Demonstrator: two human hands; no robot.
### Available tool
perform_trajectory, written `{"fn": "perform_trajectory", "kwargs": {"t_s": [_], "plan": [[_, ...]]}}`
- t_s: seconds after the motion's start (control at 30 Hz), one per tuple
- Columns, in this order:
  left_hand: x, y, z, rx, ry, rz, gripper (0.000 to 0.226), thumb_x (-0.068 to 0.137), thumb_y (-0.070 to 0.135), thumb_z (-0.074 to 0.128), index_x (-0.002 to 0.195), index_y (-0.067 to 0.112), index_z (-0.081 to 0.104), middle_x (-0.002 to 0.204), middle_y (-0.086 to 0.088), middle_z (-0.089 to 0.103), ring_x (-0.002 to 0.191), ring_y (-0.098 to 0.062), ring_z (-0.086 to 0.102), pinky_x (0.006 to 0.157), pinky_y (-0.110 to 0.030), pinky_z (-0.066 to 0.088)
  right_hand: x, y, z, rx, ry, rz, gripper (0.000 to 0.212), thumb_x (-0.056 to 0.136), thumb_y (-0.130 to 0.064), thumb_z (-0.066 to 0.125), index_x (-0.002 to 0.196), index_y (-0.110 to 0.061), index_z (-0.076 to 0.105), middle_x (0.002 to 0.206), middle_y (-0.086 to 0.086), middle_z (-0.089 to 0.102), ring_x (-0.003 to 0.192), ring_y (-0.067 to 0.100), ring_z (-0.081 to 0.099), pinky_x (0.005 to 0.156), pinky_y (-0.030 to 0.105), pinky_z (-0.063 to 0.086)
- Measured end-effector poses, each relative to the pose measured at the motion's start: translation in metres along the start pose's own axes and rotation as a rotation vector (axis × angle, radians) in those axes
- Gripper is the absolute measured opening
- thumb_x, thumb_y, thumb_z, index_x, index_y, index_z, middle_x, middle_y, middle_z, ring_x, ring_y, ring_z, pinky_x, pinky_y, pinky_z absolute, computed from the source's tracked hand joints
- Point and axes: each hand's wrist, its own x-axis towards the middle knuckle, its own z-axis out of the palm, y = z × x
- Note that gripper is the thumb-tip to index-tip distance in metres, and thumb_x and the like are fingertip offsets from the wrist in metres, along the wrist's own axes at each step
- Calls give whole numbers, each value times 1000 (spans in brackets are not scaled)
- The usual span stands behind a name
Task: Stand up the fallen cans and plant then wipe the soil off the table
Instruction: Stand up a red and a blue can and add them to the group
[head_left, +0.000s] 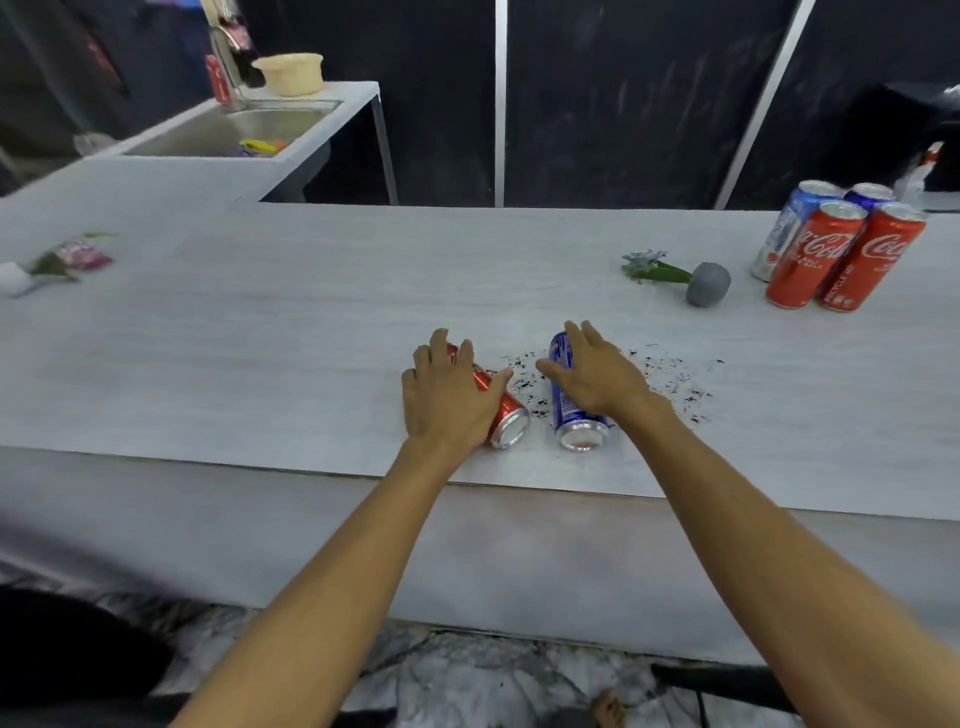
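Note:
A red can (506, 415) lies on its side on the grey table (260, 338), and my left hand (449, 395) is laid over it with fingers and thumb curving round its body. Right beside it lies a blue can (569, 410), also fallen; my right hand (597, 371) covers it, thumb on its left flank. Dark soil (670, 382) is scattered around and to the right of both cans. Further back right, a small plant (675, 275) in a grey pot lies tipped over.
Several upright cans (841, 249), red and blue, stand at the table's back right. A white cloth (13, 278) and a second fallen plant (72, 257) lie at the far left. Behind them is a sink (244, 127) with a cream bowl (289, 73).

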Motion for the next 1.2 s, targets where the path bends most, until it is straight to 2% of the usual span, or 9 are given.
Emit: {"fn": "perform_trajectory", "kwargs": {"t_s": [0.13,0.3,0.4,0.57,0.73,0.83,1.0,1.1,1.2], "plan": [[-4,-3,2,-227,18,8,63,91,57,49,139,17,47,142,-4,33,132,-22,31,98,-37,42,-2,-1,2,20,37,18,81,90,-59,46,152,-22,10,158,12,11,141,35,22,107,49,31],[0,0,1,-459,-17,-1,58,89,36,62,141,15,43,144,0,35,126,-18,45,92,-21,32,-1,-1,2,26,53,50,81,86,-61,52,151,-30,15,145,18,27,131,37,35,100,49,42],[5,4,-1,-495,-11,-94,60,85,34,67,137,15,43,139,-3,43,119,-20,49,88,-23,30,0,-4,-1,76,49,83,85,84,-58,59,150,-26,16,146,19,27,126,38,41,97,49,43],[10,8,3,-560,-76,-291,74,77,46,72,135,17,36,128,-10,52,113,-29,54,87,-36,43,3,-12,0,127,78,228,96,76,-59,67,145,-8,23,143,18,35,126,36,43,94,47,44],[16,12,-2,-581,-131,-371,77,76,44,75,135,13,35,129,-14,51,116,-31,52,82,-34,42,5,-13,1,143,91,281,82,75,-57,70,132,-6,40,126,16,52,111,33,54,86,44,50],[20,12,-2,-644,-135,-430,73,73,38,79,131,13,43,127,-12,52,112,-28,54,78,-32,42,5,-11,1,176,106,277,71,77,-52,69,125,-6,45,116,15,56,100,31,59,76,40,52],[21,15,-4,-749,-126,-440,79,62,34,86,129,14,52,122,-9,59,103,-25,61,85,-37,54,5,-7,0,221,149,248,60,77,-53,69,108,-5,50,98,10,59,78,22,56,56,30,41],[23,20,-9,-805,-105,-406,71,65,29,86,128,14,55,116,-7,63,90,-19,63,77,-30,51,8,-6,-4,266,193,216,61,75,-53,71,107,-4,52,97,10,61,79,22,59,60,31,47],[27,26,-14,-837,-84,-350,78,70,30,84,137,17,47,125,-7,61,97,-19,62,81,-31,50,9,-6,-10,331,241,187,62,71,-52,75,105,-5,53,93,8,62,77,20,60,62,31,51]]}}
